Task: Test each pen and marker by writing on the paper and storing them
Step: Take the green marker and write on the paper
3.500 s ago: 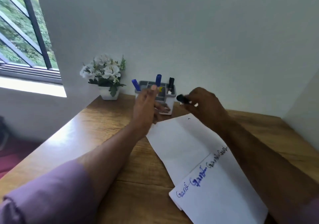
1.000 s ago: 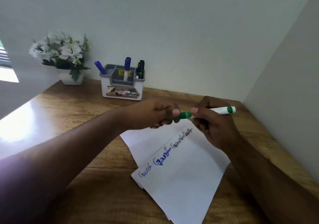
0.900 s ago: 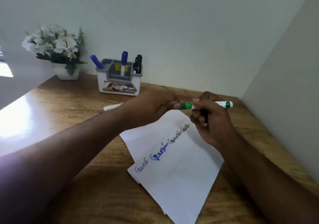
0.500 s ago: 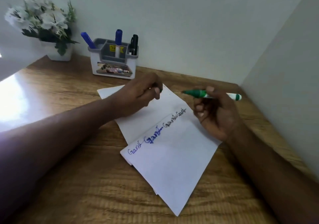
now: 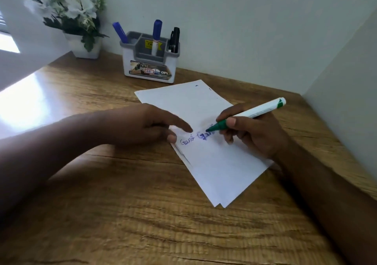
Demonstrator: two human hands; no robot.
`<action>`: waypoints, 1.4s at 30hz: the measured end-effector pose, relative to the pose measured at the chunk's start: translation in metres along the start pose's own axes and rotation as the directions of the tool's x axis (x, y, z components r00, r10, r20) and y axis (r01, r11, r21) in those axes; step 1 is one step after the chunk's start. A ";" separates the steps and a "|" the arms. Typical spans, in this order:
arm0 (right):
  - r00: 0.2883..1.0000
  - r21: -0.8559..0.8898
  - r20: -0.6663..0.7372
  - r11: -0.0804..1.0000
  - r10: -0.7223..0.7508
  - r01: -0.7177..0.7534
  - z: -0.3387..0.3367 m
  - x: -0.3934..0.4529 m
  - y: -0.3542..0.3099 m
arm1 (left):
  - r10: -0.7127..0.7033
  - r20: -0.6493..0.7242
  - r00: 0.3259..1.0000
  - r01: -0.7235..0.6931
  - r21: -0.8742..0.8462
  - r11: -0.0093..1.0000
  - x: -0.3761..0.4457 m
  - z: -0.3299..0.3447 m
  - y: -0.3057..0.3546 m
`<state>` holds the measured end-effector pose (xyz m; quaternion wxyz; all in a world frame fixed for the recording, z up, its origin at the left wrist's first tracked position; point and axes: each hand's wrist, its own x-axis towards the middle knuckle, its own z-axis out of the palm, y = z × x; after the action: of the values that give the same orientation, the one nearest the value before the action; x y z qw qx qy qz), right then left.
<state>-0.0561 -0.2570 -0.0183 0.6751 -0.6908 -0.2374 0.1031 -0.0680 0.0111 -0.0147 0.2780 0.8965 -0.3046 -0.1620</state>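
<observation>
Hiding most of the written line, the right hand (image 5: 253, 134) covers everything past the blurred blue word, and both forearms run off the bottom edge. Only "Gani" reads clearly on the paper (image 5: 214, 162), which lies slantwise mid-desk (image 5: 122, 203), its far corner near the holder (image 5: 150, 64) by the wall. Bare wood spreads wide toward the viewer and to the left. Thumb and fingers curl round the green marker (image 5: 246, 114), pinching low near its uncapped tip, which sits at the blue word. Left hand (image 5: 142, 125) lies flat, fingers straight, pressing the paper's left edge just beside the writing.
</observation>
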 end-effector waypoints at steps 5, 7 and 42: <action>0.996 -0.027 0.087 1.000 0.005 -0.003 0.014 -0.006 0.006 | -0.027 0.069 0.997 0.020 0.095 0.995 0.008 0.002 0.011; 0.993 -0.082 0.104 0.996 0.048 -0.039 0.015 -0.005 0.013 | -0.049 0.021 0.999 0.046 0.116 0.992 0.010 0.003 0.010; 0.991 -0.343 0.037 0.933 0.132 -0.111 0.025 0.002 0.007 | -0.068 0.004 0.998 0.066 0.150 0.986 0.010 0.003 0.015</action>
<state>-0.0648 -0.2342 -0.0264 0.5304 -0.8071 -0.2284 0.1227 -0.0683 -0.0064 -0.0091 0.2031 0.9238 -0.2868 -0.1519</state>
